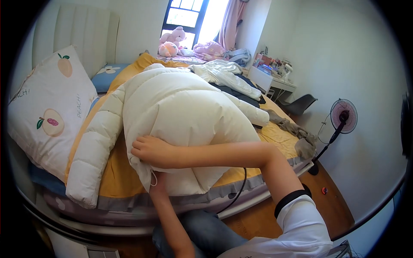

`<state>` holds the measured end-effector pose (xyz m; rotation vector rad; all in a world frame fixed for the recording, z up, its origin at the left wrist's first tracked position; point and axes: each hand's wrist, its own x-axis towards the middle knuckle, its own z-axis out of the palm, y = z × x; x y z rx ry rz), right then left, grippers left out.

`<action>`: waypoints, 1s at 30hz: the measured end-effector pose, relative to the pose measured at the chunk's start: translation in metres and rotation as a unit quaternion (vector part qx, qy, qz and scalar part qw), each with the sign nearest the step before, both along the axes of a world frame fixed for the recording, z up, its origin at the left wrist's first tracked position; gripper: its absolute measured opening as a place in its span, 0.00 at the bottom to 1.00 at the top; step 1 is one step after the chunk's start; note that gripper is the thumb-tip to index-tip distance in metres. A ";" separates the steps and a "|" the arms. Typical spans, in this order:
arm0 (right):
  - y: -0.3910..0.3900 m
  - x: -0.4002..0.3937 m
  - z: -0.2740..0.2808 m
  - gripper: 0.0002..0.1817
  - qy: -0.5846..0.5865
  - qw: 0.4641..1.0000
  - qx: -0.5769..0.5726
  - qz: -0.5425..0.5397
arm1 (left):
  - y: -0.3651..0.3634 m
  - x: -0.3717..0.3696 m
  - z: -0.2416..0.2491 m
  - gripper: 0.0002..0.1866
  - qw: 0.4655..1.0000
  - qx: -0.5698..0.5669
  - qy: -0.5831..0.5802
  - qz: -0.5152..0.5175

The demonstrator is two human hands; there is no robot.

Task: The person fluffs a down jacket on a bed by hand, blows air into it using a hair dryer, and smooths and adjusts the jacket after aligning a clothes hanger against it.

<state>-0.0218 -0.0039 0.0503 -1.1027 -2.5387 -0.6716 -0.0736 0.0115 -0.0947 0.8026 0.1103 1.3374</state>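
Observation:
A white puffer jacket [180, 112] lies spread across the bed, its sleeves reaching out to the left and right. My right hand [150, 151] comes across from the right and is closed on the jacket's lower left edge, fingers curled into the fabric. Just below it, my left hand [158, 182] is at the hem, partly covered by the jacket; its fingers are hidden. A thin white drawcord loop [154, 178] hangs from the hem beside the left hand.
The jacket rests on a yellow bedspread [116, 174]. Left is a peach-print pillow [53, 116]; more clothes [228, 77] lie behind. A black cable [241, 189] runs down the bed's side. A fan [344, 116], chair [301, 104] and desk [282, 84] stand to the right.

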 end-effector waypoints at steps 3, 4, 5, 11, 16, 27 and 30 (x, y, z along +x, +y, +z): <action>-0.001 0.003 0.005 0.09 0.054 0.996 -0.069 -0.027 | -0.008 -0.012 0.020 0.21 0.812 -0.234 -0.426 -0.323; -0.002 0.003 0.007 0.10 0.083 0.990 -0.112 -0.038 | -0.004 -0.012 0.016 0.22 0.824 -0.243 -0.405 -0.314; -0.003 0.004 0.008 0.10 0.084 0.989 -0.112 -0.042 | -0.003 -0.011 0.014 0.22 0.835 -0.251 -0.383 -0.304; 0.003 0.002 0.002 0.08 0.081 0.985 -0.130 -0.076 | 0.004 -0.010 0.005 0.23 0.876 -0.243 -0.336 -0.247; 0.001 -0.025 0.001 0.06 0.003 0.995 0.065 0.076 | 0.018 0.004 -0.036 0.24 0.693 -0.257 -0.562 -0.371; 0.010 -0.003 -0.012 0.06 -0.115 0.985 0.042 -0.123 | 0.008 -0.012 0.009 0.24 0.809 -0.316 -0.396 -0.299; 0.006 -0.002 0.000 0.04 -0.164 0.979 -0.036 -0.119 | 0.012 -0.009 0.006 0.24 0.814 -0.327 -0.395 -0.273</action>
